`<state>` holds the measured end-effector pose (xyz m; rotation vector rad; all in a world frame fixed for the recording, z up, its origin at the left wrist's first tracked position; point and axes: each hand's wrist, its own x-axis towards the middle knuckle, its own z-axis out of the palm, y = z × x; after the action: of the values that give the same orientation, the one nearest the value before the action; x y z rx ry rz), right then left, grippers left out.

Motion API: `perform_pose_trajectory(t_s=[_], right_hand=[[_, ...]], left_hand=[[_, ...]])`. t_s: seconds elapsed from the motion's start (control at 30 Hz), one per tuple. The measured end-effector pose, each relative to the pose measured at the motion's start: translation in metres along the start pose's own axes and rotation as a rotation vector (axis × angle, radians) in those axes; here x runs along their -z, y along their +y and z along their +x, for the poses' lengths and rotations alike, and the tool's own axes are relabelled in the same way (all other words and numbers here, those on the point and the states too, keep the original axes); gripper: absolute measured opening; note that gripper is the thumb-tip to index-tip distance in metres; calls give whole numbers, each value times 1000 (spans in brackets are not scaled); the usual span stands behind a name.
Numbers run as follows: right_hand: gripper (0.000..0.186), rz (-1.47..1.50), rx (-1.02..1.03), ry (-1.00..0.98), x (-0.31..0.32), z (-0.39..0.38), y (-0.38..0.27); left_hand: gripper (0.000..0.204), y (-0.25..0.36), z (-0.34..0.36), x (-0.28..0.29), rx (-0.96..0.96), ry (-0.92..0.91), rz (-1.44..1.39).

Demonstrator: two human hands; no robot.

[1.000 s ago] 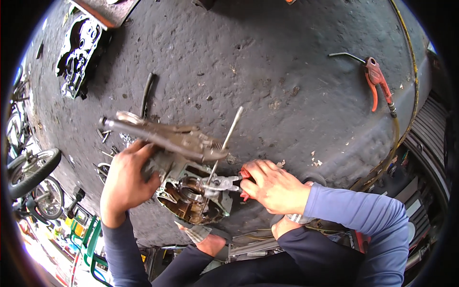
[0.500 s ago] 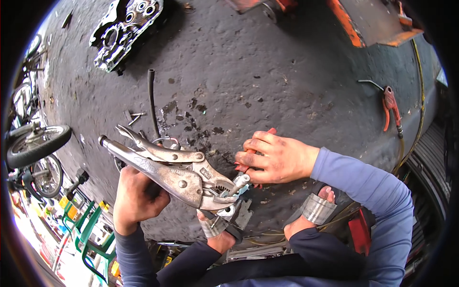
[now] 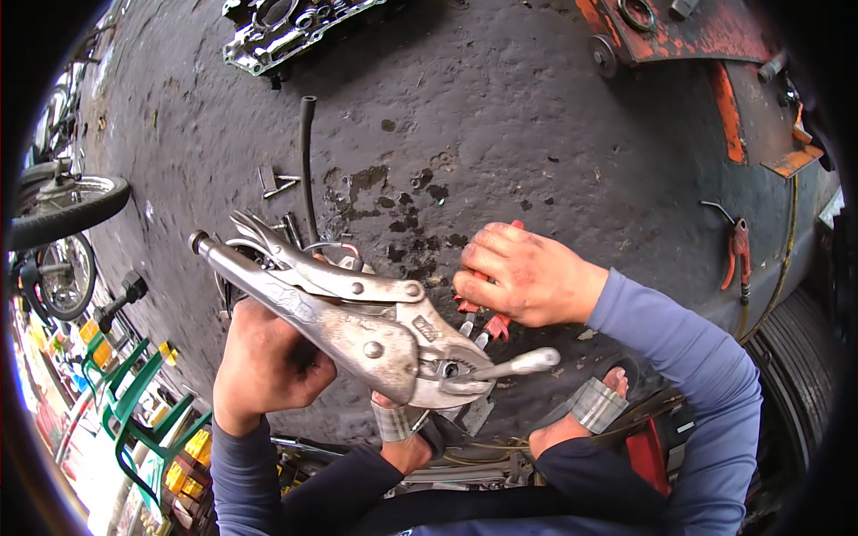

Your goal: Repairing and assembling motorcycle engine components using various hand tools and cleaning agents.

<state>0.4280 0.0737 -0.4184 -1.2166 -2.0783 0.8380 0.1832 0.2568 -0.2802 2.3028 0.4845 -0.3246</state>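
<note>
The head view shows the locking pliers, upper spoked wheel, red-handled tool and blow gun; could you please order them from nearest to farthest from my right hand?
1. Red-handled tool: held in the right hand.
2. Locking pliers: lower left of it.
3. Blow gun: off to the right.
4. Upper spoked wheel: far left.

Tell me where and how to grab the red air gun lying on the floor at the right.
Best, I think, around its red handle, from above and the person's left, the side where the right hand is. The lever lies beside the handle on that side, so one grasp could likely close over both. Avoid the thin, bent nozzle.
</note>
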Motion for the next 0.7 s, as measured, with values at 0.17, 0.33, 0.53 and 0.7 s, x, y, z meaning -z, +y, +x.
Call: perform_pose_trajectory(t_s=[0.17,0.33,0.53,0.7], right_hand=[[24,-53,84,2,-7,-1,4],[24,-39,-6,-22,-7,-22,-4],[29,-10,-266,3,-7,-55,-38],[45,1,-622,-127,-2,-83,-92]], left_hand=[[42,10,0,-3,10,47,-46],[48,16,8,-4,21,45,-65],[51,20,11,-12,102,86,-74],[41,27,21,-24,197,230,-43]])
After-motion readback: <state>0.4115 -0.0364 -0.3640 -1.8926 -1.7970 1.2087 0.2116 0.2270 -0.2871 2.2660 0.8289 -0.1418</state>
